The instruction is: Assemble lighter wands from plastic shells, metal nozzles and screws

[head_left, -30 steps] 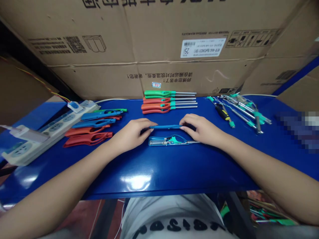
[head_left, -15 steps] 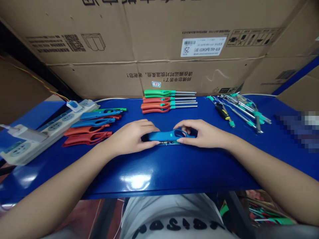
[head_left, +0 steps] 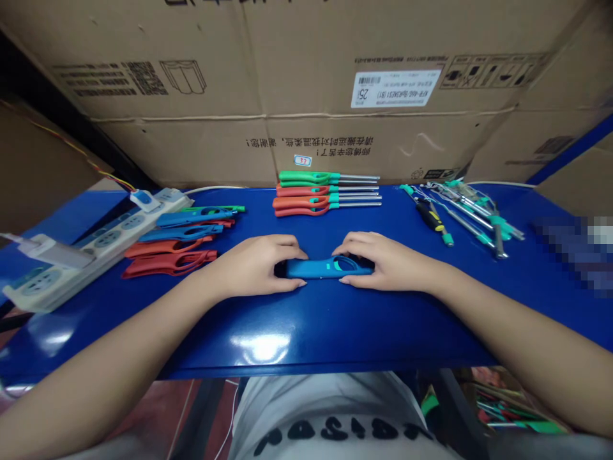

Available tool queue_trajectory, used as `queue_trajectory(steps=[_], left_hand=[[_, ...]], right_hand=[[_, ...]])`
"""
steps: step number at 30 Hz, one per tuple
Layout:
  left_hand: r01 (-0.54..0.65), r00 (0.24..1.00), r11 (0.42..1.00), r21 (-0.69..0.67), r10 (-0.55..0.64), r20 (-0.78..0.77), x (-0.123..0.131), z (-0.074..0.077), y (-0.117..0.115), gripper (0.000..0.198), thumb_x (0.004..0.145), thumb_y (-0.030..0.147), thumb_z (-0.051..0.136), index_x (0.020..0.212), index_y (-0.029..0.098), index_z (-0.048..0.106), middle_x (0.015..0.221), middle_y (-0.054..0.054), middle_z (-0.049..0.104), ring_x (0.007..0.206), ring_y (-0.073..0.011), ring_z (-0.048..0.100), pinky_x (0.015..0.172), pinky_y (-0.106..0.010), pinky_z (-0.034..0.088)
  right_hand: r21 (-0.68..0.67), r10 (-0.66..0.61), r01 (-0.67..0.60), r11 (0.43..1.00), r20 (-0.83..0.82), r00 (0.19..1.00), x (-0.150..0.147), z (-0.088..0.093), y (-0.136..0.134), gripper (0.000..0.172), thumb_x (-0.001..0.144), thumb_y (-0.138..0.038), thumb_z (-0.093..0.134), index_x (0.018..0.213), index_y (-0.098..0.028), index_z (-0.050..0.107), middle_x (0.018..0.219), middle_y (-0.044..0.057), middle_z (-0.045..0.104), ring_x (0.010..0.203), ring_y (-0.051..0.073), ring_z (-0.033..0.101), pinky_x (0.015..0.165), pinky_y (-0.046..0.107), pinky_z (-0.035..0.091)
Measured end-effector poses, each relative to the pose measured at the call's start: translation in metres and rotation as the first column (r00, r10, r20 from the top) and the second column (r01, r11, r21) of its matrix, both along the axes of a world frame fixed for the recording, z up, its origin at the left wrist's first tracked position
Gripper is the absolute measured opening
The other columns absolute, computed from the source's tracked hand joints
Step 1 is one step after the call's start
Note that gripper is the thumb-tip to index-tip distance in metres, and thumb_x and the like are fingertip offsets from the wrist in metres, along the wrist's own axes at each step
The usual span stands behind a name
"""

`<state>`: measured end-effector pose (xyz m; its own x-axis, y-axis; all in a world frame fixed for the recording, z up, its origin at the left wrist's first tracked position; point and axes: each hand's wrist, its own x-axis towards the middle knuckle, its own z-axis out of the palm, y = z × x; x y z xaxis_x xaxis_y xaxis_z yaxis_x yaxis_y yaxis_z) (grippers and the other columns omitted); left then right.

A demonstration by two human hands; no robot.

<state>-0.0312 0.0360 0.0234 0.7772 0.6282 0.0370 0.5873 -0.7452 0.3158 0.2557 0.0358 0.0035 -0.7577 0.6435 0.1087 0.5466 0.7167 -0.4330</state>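
A blue lighter handle (head_left: 316, 268) lies sideways on the blue table in front of me, its two shell halves together. My left hand (head_left: 272, 265) grips its left end between thumb and fingers. Around the trigger loop on the right end, my right hand (head_left: 373, 262) pinches it the same way. A teal trigger piece shows inside the loop. Both ends of the handle are partly hidden by my hands.
Assembled green and red long-neck lighters (head_left: 306, 204) lie at the back. To the left are loose handle shells (head_left: 170, 263) beside a white power strip (head_left: 108, 239). A black-yellow screwdriver (head_left: 430, 216) and metal lighter rods (head_left: 472, 217) lie right. A cardboard box (head_left: 306, 76) stands behind.
The upper blue shell half has come down onto the lower one. The wires and inner parts visible along its near edge are now covered.
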Motion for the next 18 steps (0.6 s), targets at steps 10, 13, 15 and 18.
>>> queue_trajectory(steps=[10, 13, 15, 18], left_hand=[[-0.004, 0.999, 0.998, -0.063, 0.006, 0.038, 0.0012, -0.0005, -0.0011, 0.029, 0.089, 0.034, 0.066, 0.115, 0.02, 0.071, 0.108, -0.004, 0.066, 0.083, -0.0162, 0.065, 0.078, -0.027, 0.05], [0.0, 1.0, 0.999, -0.049, 0.001, 0.027, 0.001, -0.0017, -0.002, 0.033, 0.09, 0.036, 0.066, 0.119, 0.021, 0.069, 0.111, -0.004, 0.066, 0.082, -0.0154, 0.065, 0.077, -0.027, 0.05], [0.0, 1.0, 1.0, -0.008, 0.0, 0.001, 0.0013, -0.0026, -0.003, 0.034, 0.091, 0.038, 0.065, 0.122, 0.022, 0.067, 0.114, -0.004, 0.066, 0.084, -0.0161, 0.067, 0.077, -0.027, 0.05], [0.013, 0.998, 0.997, 0.083, -0.008, -0.058, 0.0031, -0.004, -0.0051, 0.033, 0.093, 0.037, 0.062, 0.123, 0.024, 0.066, 0.117, -0.003, 0.067, 0.093, -0.0191, 0.068, 0.079, -0.028, 0.05]], right_hand=[[0.037, 0.01, -0.01, 0.999, -0.001, 1.0, -0.0008, -0.0032, 0.0, 0.037, 0.091, -0.042, 0.066, 0.121, -0.02, 0.064, 0.116, 0.01, 0.064, 0.105, 0.023, 0.062, 0.091, 0.038, 0.044], [0.057, 0.006, -0.008, 0.998, 0.021, 1.0, 0.0001, -0.0033, -0.0003, 0.039, 0.092, -0.044, 0.065, 0.124, -0.021, 0.063, 0.119, 0.01, 0.063, 0.108, 0.024, 0.061, 0.091, 0.039, 0.044], [0.082, 0.012, -0.016, 0.997, 0.044, 0.999, 0.0006, -0.0031, -0.0003, 0.042, 0.092, -0.045, 0.065, 0.126, -0.021, 0.062, 0.121, 0.01, 0.063, 0.11, 0.025, 0.061, 0.092, 0.04, 0.044], [0.125, 0.025, -0.035, 0.992, 0.079, 0.997, 0.0011, -0.0018, -0.0003, 0.042, 0.092, -0.045, 0.064, 0.127, -0.021, 0.062, 0.123, 0.011, 0.063, 0.11, 0.026, 0.061, 0.092, 0.041, 0.045]])
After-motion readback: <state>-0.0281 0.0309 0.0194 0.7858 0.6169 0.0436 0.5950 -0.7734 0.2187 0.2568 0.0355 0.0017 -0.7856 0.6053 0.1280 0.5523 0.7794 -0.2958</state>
